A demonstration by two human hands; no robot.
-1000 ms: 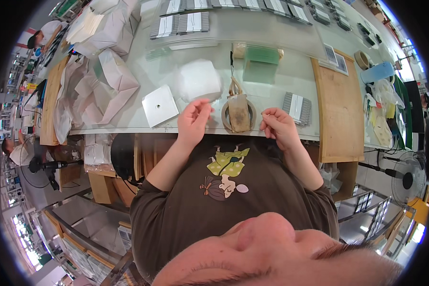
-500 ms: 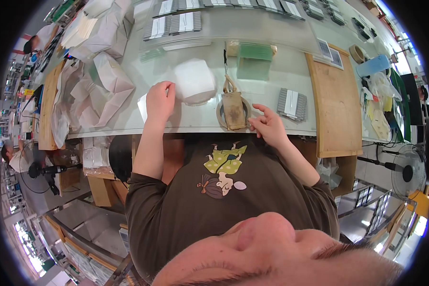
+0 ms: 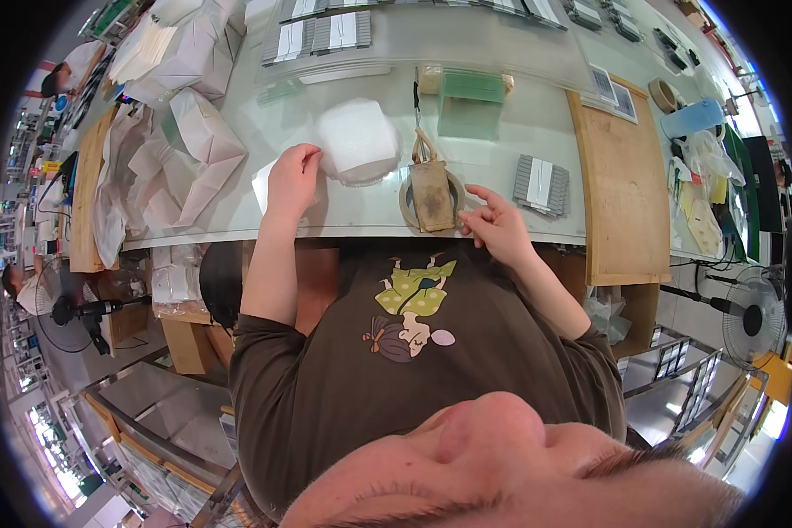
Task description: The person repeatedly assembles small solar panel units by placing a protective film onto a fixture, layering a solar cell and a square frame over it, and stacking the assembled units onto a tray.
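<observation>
My left hand [image 3: 292, 180] is closed in a pinch at the near left of the table. Whatever its fingertips hold, if anything, is too small or hidden to tell. A white sheet [image 3: 261, 187] shows partly from behind this hand. Just right of the fingertips lies a stack of thin white sheets [image 3: 357, 141]. My right hand [image 3: 499, 227] hovers by the table edge, index finger stretched and the other fingers loosely bent, holding nothing visible. Left of it, a worn tan block with a cord loop [image 3: 432, 198] rests on a roll of tape [image 3: 406, 204].
Behind the block stands a greenish clear box [image 3: 470, 106]. A bundle of grey ribbed pieces with a white band [image 3: 541, 185] lies right of my right hand, beside a wooden board [image 3: 623, 189]. Crumpled white wrapping [image 3: 189, 163] covers the left side. A clear raised sheet [image 3: 466, 53] spans the back.
The table appears slightly higher or lower in places as the view shifts a little. Both hands stay almost where they were, with only slight finger movement.
</observation>
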